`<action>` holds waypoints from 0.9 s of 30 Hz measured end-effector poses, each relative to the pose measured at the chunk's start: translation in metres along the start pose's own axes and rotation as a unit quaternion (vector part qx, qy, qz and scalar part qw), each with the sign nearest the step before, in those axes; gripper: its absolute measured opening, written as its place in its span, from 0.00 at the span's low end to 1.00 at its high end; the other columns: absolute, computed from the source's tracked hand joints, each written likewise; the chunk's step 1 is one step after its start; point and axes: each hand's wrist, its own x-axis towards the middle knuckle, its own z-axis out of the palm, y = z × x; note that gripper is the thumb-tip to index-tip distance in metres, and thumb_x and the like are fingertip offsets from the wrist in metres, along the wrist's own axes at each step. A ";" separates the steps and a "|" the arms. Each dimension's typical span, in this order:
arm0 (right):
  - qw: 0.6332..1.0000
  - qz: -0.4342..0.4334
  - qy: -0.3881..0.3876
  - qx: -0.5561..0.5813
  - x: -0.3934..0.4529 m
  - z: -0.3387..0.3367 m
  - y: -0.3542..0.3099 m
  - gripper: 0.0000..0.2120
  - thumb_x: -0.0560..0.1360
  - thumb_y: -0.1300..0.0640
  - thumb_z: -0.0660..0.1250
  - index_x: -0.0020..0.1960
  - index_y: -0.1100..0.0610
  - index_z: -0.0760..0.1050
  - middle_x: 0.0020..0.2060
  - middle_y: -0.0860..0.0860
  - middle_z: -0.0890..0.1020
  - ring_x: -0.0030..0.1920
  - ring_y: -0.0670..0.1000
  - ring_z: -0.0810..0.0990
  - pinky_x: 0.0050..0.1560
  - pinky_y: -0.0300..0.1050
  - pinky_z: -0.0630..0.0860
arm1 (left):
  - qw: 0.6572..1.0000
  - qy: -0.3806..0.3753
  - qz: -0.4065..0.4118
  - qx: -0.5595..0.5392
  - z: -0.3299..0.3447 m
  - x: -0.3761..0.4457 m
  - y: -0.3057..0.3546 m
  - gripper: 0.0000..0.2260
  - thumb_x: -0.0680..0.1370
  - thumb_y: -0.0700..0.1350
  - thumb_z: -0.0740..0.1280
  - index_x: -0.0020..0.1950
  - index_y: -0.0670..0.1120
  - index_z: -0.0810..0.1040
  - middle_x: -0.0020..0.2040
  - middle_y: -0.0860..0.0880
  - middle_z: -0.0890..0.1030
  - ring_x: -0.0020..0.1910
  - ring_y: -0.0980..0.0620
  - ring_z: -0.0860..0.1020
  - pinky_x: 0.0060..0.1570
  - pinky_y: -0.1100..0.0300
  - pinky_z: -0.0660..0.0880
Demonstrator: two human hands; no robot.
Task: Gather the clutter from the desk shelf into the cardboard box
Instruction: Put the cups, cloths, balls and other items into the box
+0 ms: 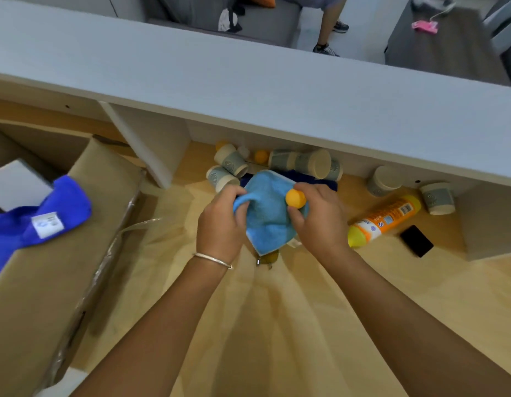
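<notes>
Head view: left hand (220,222) clutching light blue cloth (265,216) at frame centre, right hand (317,216) pinching orange ball (296,198) plus cloth edge. Pickup step underway. Next, probably: carrying both to cardboard box (62,253) at 9 o'clock, releasing inside beside blue fabric (34,222). Paper cups (231,163), spray bottle (383,220) waiting on desk shelf (363,267).

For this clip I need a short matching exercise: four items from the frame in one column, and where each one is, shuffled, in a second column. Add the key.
Items
1. light blue cloth
2. orange ball
3. dark blue cloth
4. orange and yellow bottle

Places
A. lying on its side on the desk, right of the hands
B. draped over the cardboard box at left
C. pinched in the right hand
D. gripped by the left hand, with the right hand on it too

Pairs: 1-D, 2-C, 3-B, 4-A
</notes>
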 end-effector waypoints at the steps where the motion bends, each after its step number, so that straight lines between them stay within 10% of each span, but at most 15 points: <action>1: 1.000 -0.007 0.009 0.009 0.000 0.000 -0.012 0.17 0.72 0.55 0.70 0.60 0.52 0.77 0.53 0.51 0.79 0.54 0.54 0.75 0.57 0.51 0.70 | 1.000 0.018 0.001 -0.011 -0.012 0.000 -0.001 0.04 0.77 0.42 0.65 0.49 0.52 0.75 0.41 0.56 0.77 0.38 0.59 0.75 0.36 0.72 0.68; 13: 0.987 -0.117 0.024 0.104 0.008 0.029 -0.199 0.18 0.73 0.52 0.70 0.62 0.49 0.75 0.54 0.46 0.78 0.56 0.49 0.73 0.59 0.53 0.72 | 0.976 0.217 0.028 0.006 -0.211 -0.008 -0.028 0.05 0.75 0.38 0.66 0.50 0.45 0.77 0.44 0.54 0.78 0.43 0.58 0.75 0.44 0.71 0.69; 23: 0.959 -0.237 -0.012 0.157 0.010 0.085 -0.356 0.20 0.73 0.49 0.68 0.65 0.47 0.72 0.57 0.44 0.78 0.58 0.46 0.73 0.58 0.47 0.72 | 0.900 0.433 -0.005 0.044 -0.383 -0.041 -0.083 0.10 0.75 0.42 0.66 0.47 0.58 0.73 0.41 0.65 0.75 0.42 0.68 0.74 0.44 0.73 0.69; 27: 0.954 -0.260 -0.046 0.144 0.006 0.106 -0.382 0.24 0.74 0.48 0.68 0.68 0.48 0.70 0.62 0.46 0.77 0.63 0.48 0.72 0.63 0.50 0.71 | 0.921 0.383 -0.060 0.037 -0.413 -0.056 -0.103 0.13 0.71 0.43 0.65 0.53 0.58 0.74 0.49 0.61 0.77 0.51 0.63 0.76 0.50 0.73 0.69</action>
